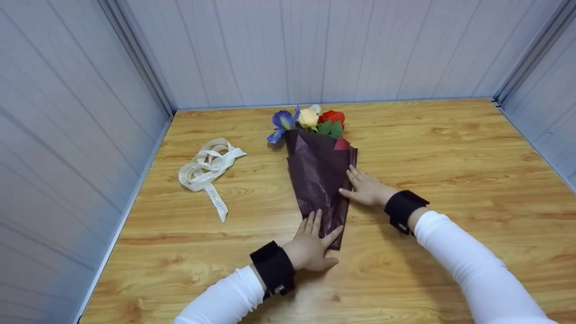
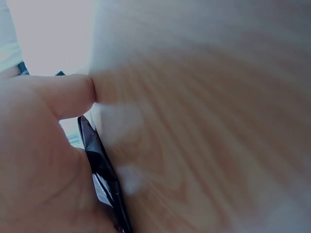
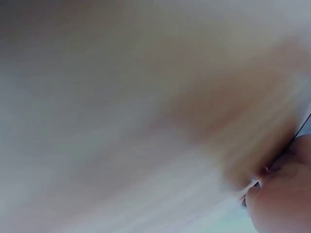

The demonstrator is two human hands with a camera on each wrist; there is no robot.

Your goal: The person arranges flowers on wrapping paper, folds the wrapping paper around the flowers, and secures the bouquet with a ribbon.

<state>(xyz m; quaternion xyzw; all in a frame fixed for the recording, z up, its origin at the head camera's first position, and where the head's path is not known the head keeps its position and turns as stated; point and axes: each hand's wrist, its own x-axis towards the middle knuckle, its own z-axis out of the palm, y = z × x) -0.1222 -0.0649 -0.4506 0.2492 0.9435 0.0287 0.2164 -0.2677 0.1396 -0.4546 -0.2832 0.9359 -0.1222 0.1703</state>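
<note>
A bouquet wrapped in dark maroon paper (image 1: 317, 171) lies on the wooden table, its flowers pointing to the back wall. Out of the top come a blue iris (image 1: 282, 121), a cream rose (image 1: 308, 117), a red flower (image 1: 332, 117) and green leaves. My left hand (image 1: 310, 245) rests with spread fingers on the narrow lower end of the wrapping. Against the right edge of the paper, my right hand (image 1: 366, 188) touches it with fingers extended. The left wrist view shows the palm beside a dark paper edge (image 2: 104, 177); the right wrist view is mostly blurred.
A loosely coiled white ribbon (image 1: 209, 164) with printed lettering lies left of the bouquet, one tail toward the front. Pale panel walls (image 1: 306, 54) stand at the back and both sides of the wooden table (image 1: 450, 157).
</note>
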